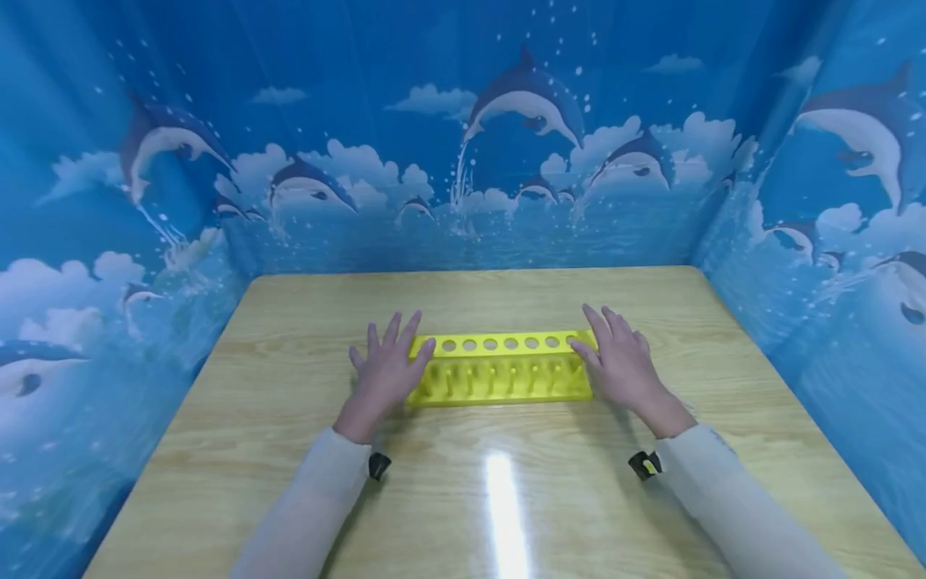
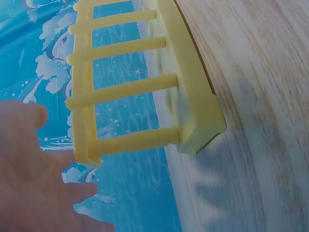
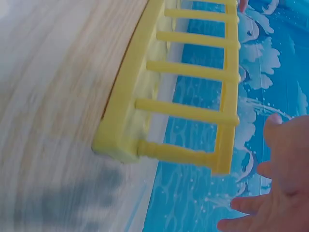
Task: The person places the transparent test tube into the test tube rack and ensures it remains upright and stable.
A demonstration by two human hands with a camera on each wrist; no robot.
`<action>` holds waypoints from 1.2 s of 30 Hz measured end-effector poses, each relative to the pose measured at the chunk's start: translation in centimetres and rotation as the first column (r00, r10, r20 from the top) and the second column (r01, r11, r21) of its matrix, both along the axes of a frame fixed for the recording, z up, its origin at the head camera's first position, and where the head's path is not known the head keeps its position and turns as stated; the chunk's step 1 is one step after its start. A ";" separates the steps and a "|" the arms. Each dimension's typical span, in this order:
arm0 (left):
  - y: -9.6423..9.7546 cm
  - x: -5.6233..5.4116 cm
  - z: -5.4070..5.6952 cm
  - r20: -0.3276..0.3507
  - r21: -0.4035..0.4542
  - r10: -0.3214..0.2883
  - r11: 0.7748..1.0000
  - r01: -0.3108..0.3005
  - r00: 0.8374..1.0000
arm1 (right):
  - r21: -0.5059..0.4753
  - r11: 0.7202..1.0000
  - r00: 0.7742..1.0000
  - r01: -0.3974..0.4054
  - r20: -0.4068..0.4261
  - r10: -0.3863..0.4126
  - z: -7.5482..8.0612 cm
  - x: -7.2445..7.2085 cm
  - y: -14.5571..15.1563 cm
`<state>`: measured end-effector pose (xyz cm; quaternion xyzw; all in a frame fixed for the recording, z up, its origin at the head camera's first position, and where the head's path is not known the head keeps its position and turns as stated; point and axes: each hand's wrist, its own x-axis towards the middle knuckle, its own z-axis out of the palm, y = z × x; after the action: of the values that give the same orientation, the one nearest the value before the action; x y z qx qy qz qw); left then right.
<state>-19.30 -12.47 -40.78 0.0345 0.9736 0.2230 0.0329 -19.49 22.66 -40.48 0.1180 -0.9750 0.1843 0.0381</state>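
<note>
A long yellow test tube rack [image 1: 501,392] stands upright on the table, with a row of round holes along its top plate and a row of pegs below. At its left end is my left hand [image 1: 388,370], fingers spread, the thumb over the top plate's corner. My right hand [image 1: 624,368] is at the opposite end in much the same pose. In the left wrist view, the left fingers [image 2: 79,192] reach beside the end of the rack [image 2: 193,92]. The right wrist view has the right hand [image 3: 285,179] beside the other end. Whether either hand touches the rack, I cannot tell.
Under the rack is a light wood-grain table [image 1: 318,498], with a bright strip of reflected light near its front. Blue curtains [image 1: 376,241] printed with dolphins and clouds enclose the table's back and both sides.
</note>
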 end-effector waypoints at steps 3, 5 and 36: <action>-0.2 -0.3 -0.2 0.007 0.039 0.011 0.999 -0.012 1.000 | -0.033 0.999 1.000 0.002 -0.023 -0.003 0.1 -0.1 0.8; -0.4 -0.4 -0.4 0.017 0.060 0.016 0.998 -0.017 1.000 | -0.050 0.999 0.999 0.008 -0.045 -0.010 0.1 -0.2 1.3; -0.8 -0.9 -2.6 -0.071 0.288 0.029 0.958 -0.008 0.997 | 0.121 0.989 0.969 0.087 0.221 -0.113 -2.3 -2.5 5.1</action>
<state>-20.15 -13.23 -43.35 0.0380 0.9317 0.3610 -0.0107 -22.01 27.76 -42.83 0.0488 -0.9864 0.1402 -0.0712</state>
